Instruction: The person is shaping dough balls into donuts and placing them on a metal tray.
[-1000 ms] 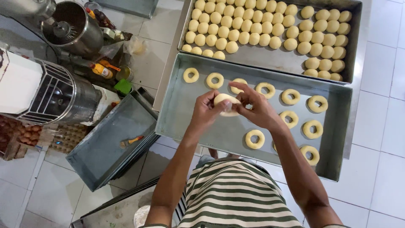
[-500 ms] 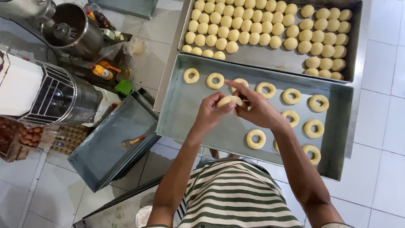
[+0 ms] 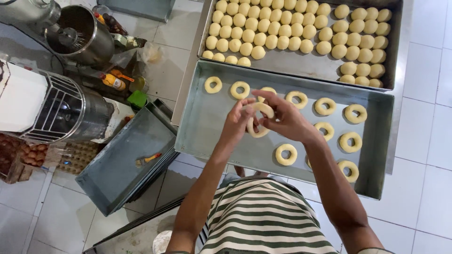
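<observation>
**A working bakery kitchen, by every sign**

We're looking down on a white tiled floor [image 3: 423,94], and it's baking gear all round. Up top, a big metal tray [image 3: 398,56] is packed with rows of round dough balls [image 3: 263,28]. Just below, a second tray [image 3: 207,127] carries dough rings [image 3: 213,84] laid in lines. Off to the left we see a steel mixing bowl [image 3: 89,37], a large caged mixer [image 3: 66,113], a stack of empty trays [image 3: 117,174] and a carton of eggs [image 3: 30,155].

Dough rings [image 3: 286,154] on tray [image 3: 207,136]: eleven — held ring [image 3: 258,109]: one
</observation>
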